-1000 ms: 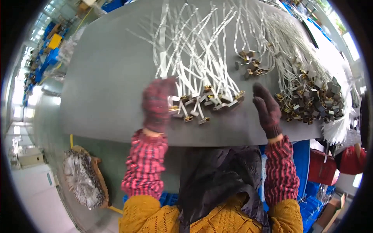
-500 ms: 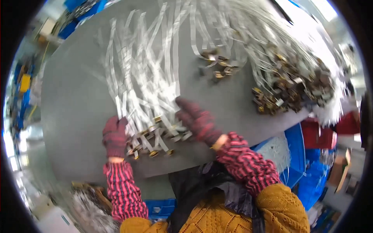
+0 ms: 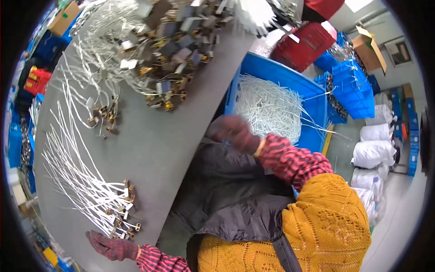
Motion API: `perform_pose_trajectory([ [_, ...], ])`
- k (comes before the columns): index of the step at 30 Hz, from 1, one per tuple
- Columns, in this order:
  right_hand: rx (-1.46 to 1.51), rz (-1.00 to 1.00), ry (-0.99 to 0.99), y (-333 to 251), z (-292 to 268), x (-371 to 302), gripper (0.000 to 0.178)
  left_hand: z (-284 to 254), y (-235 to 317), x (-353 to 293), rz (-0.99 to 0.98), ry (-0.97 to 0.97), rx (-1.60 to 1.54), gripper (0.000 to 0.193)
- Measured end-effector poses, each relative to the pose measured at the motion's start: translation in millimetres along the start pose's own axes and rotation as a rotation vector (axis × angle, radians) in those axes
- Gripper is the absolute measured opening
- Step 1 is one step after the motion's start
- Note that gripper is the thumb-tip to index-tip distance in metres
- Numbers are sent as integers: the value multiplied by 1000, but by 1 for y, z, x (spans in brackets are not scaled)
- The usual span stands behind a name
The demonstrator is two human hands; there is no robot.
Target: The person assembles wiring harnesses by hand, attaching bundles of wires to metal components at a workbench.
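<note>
Though apart — hands near straps, blue bin

From the wearer's head, a wide fisheye view is directed steeply downward; the mustard sweater is seen nearest, from above, at the bottom; the left hand and right hand are both taken in at close range; the grey tabletop is slanted across the left; white sacks are shown farther off at right; everything is framed by a dark, curved rim.
</note>
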State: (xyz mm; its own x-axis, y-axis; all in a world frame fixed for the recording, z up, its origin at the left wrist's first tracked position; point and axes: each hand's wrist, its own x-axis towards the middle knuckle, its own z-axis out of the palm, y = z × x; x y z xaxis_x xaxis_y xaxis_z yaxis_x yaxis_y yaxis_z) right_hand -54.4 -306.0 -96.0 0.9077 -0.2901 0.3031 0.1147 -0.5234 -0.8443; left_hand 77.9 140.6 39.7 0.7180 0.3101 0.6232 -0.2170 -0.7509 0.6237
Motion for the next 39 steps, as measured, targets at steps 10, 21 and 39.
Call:
perform_pose_trajectory([
  [10, -660, 931, -410, 177, -217, -204, 84, 68, 165, -93, 211, -350, -157, 37],
  [21, -821, 620, -826, 233, -137, -191, 96, 122, 226, -139, 340, -749, -189, 24],
  [39, -812, 620, -385, 224, -176, -238, 41, 193, 262, -237, 223, -1381, -310, 15],
])
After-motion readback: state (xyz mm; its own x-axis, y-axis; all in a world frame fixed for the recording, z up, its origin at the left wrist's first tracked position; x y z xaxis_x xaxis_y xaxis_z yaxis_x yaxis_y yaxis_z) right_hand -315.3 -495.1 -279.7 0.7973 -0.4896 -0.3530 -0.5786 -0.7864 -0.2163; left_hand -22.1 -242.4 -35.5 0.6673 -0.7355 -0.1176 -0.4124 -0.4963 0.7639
